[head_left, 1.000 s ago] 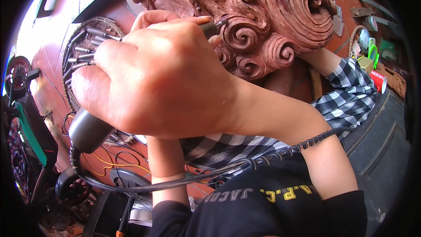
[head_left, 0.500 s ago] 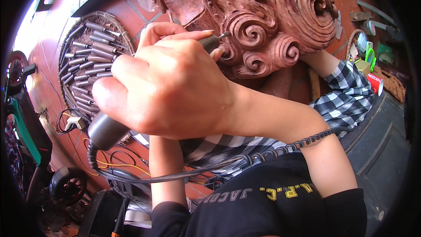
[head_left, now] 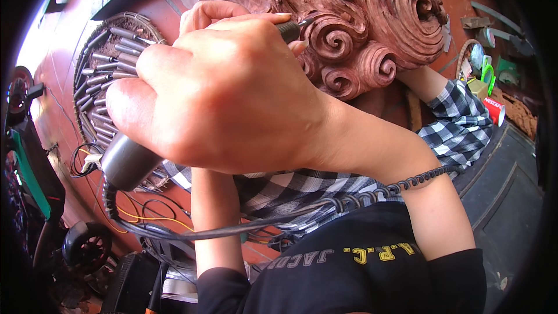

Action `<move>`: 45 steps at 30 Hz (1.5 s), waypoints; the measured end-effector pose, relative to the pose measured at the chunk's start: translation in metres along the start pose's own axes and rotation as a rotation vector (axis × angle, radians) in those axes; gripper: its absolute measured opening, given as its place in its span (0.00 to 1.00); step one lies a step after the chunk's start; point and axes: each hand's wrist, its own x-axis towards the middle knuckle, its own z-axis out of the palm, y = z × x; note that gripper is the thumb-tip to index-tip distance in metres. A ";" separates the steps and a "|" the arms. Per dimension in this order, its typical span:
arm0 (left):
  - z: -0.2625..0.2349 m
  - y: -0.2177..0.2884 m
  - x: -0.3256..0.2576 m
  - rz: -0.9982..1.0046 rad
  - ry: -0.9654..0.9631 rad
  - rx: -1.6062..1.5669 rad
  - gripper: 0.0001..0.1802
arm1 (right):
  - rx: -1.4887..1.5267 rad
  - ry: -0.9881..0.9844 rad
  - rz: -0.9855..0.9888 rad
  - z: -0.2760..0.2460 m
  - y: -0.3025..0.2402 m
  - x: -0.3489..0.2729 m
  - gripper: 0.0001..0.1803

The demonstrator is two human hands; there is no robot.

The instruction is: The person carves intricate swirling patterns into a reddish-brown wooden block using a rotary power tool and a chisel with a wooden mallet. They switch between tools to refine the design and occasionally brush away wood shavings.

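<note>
My right hand point(head_left: 226, 93), closed, grips a dark rotary carving tool point(head_left: 131, 163) that has a thick rear body and a black cord. Its narrow bit point(head_left: 307, 21) lies at the left edge of a scroll on a reddish-brown wood carving point(head_left: 378, 29); whether it touches is unclear. The carving has swirling, cloud-like curls. My left hand point(head_left: 214, 13) sits mostly hidden behind the right one, near the tool's front end. Its visible finger is curled, and what it may hold is out of sight. The cord point(head_left: 261, 225) sags across in front of my body and coils at my right forearm.
A round basket point(head_left: 81, 61) full of dark-handled chisels stands at left on red tiles. Cables and a power plug point(head_left: 92, 163) lie below it. A dark wheeled object point(head_left: 87, 247) is at lower left, a red cup point(head_left: 495, 111) at right beside a dark panelled surface point(head_left: 511, 180).
My right hand and the tool have shifted a little left, and the bit has moved up along the scroll's edge. The left arm has moved slightly left. The carving stays in place.
</note>
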 end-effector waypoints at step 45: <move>0.004 0.001 -0.013 0.147 0.163 0.009 0.18 | 0.148 0.102 -0.104 -0.009 -0.009 -0.031 0.09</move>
